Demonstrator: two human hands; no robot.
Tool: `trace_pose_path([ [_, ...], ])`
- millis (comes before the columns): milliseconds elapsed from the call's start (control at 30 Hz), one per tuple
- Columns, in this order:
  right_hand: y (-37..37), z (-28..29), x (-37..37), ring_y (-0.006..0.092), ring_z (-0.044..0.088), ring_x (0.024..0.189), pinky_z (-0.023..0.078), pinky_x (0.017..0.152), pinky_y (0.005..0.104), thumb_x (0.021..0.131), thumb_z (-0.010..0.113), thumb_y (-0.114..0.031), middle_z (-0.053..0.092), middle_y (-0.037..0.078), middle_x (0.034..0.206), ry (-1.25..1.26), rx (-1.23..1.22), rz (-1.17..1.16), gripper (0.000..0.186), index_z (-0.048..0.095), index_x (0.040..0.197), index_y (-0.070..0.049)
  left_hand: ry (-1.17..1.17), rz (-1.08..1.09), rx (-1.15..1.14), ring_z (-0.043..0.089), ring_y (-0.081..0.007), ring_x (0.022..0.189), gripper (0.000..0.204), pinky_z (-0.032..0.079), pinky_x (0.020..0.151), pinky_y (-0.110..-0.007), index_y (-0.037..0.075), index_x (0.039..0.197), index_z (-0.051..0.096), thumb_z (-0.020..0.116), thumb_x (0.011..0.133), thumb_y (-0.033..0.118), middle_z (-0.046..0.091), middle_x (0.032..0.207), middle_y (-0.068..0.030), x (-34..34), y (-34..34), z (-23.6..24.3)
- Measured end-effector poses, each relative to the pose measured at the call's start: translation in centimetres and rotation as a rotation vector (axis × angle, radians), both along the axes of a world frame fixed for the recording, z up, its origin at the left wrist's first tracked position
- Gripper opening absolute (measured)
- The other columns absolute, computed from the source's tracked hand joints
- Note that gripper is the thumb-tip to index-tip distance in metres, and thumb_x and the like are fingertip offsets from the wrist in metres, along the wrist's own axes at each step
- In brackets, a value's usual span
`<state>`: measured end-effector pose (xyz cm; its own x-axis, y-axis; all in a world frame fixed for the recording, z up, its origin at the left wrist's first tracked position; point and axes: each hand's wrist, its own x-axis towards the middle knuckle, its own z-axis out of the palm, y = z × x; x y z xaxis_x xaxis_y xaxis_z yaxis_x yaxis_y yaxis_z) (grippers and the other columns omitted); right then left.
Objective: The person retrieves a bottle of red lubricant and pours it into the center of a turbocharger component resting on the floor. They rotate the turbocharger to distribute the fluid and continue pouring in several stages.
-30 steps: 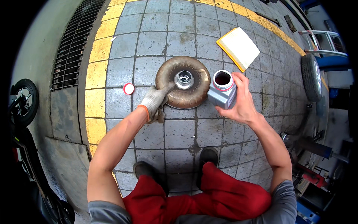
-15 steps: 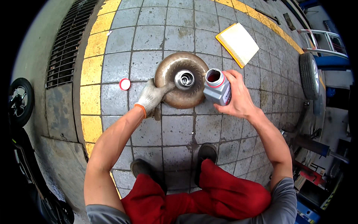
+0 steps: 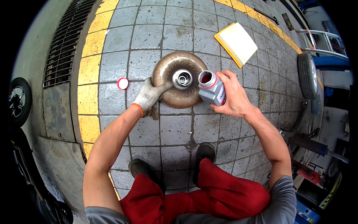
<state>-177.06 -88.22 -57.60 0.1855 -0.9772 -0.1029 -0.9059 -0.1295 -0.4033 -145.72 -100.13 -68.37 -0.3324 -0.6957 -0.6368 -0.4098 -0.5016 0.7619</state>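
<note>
Bottle (image 3: 211, 92): in closer over the brown metal disc (image 3: 182, 79), tilting left!
Right hand (image 3: 232, 96): wrapped round the bottle.
Gloved left hand (image 3: 148, 94): clasping the disc's lower-left rim.
Disc: on tiled floor (image 3: 143, 128).

- Torque converter (image 3: 181, 79): on tiled floor (image 3: 175, 128), in front of person.
- Left hand (image 3: 147, 95): at converter's left edge.
- Bottle (image 3: 212, 90): in right hand (image 3: 232, 97), over converter's right edge as viewed.
- Cap (image 3: 122, 83): on floor, left of left hand.
- Filter panel (image 3: 238, 44): on floor, beyond converter, to right.
- Grate (image 3: 69, 43): far left.
- Wheel (image 3: 308, 76): far right, nearer than ladder (image 3: 324, 43).
</note>
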Motion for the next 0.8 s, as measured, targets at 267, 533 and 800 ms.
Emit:
trace_pose_path([
  [267, -0.3, -0.1, 0.4, 0.0515, 0.052, 0.138, 0.048, 0.116, 0.0564, 0.067, 0.096, -0.029, 0.042, 0.028, 0.153, 0.021, 0.037, 0.001, 0.112, 0.038, 0.161, -0.012, -0.009, 0.016, 0.008, 0.073, -0.0314, 0.114, 0.102, 0.064, 0.088, -0.043, -0.01, 0.146, 0.049, 0.09, 0.083, 0.06, 0.069, 0.13, -0.0262, 0.0, 0.2, 0.1],
  [533, -0.8, -0.5, 0.5, 0.0523, 0.053, 0.136, 0.048, 0.116, 0.0564, 0.067, 0.096, -0.029, 0.044, 0.03, 0.152, 0.064, 0.042, 0.015, 0.111, 0.04, 0.16, -0.013, -0.03, -0.023, 0.011, 0.072, -0.032, 0.119, 0.106, 0.062, 0.093, -0.043, -0.011, 0.148, 0.049, 0.089, 0.083, 0.063, 0.07, 0.133, -0.0269, 0.0, 0.0, 0.2],
  [800, -1.1, -0.5, 0.9, 0.0513, 0.053, 0.136, 0.049, 0.116, 0.0558, 0.068, 0.096, -0.029, 0.044, 0.03, 0.151, 0.137, 0.072, 0.025, 0.112, 0.038, 0.162, -0.012, -0.046, -0.018, 0.0, 0.073, -0.0297, 0.116, 0.097, 0.059, 0.098, -0.041, -0.011, 0.142, 0.055, 0.088, 0.085, 0.06, 0.072, 0.128, -0.0246, 0.0, 0.1, 0.2],
])
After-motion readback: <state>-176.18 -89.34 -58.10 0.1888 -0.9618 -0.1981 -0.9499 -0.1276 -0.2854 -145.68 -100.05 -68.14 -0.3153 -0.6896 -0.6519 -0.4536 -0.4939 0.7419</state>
